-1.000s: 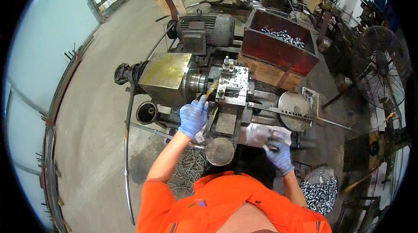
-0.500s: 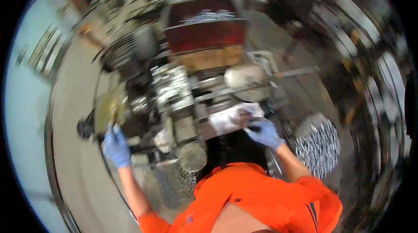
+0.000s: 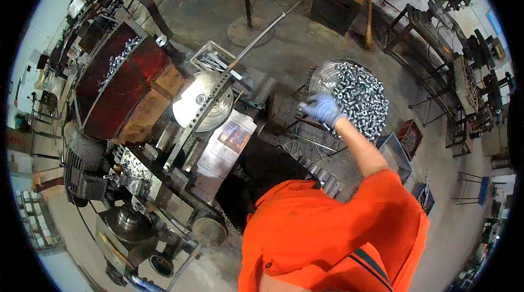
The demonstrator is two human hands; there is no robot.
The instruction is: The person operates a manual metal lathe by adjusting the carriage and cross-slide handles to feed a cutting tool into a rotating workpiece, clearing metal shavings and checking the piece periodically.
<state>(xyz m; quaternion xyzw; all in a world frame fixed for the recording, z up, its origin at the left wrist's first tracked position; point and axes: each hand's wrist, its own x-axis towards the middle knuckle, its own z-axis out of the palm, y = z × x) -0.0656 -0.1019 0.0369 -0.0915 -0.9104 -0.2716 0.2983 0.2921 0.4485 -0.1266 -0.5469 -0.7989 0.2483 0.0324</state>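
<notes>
My right hand (image 3: 323,108), in a pale blue glove, hovers at the near left rim of a round perforated metal basin (image 3: 322,78). A heap of small shiny metal cylinders (image 3: 360,95) fills most of the basin. The fingers are drawn together, with something small and pale at their tips that I cannot make out. Only part of my left hand (image 3: 144,284), also gloved, shows at the lower edge, beside a machine's handle bar (image 3: 185,264). Its fingers are mostly cut off from view. Close by, a machine chuck (image 3: 128,220) stands near a wooden-handled brush (image 3: 113,247).
A red bin (image 3: 123,81) with metal pieces stands left, beyond the machine. A round metal disc (image 3: 203,101) lies under a long slotted bar (image 3: 210,105), near a printed paper sheet (image 3: 226,144). Several larger cylinders (image 3: 325,177) and a grey crate (image 3: 396,155) lie right of me.
The view has swung to the right. My right hand has moved from beside the paper sheet to the basin. My left hand now shows only at the lower edge.
</notes>
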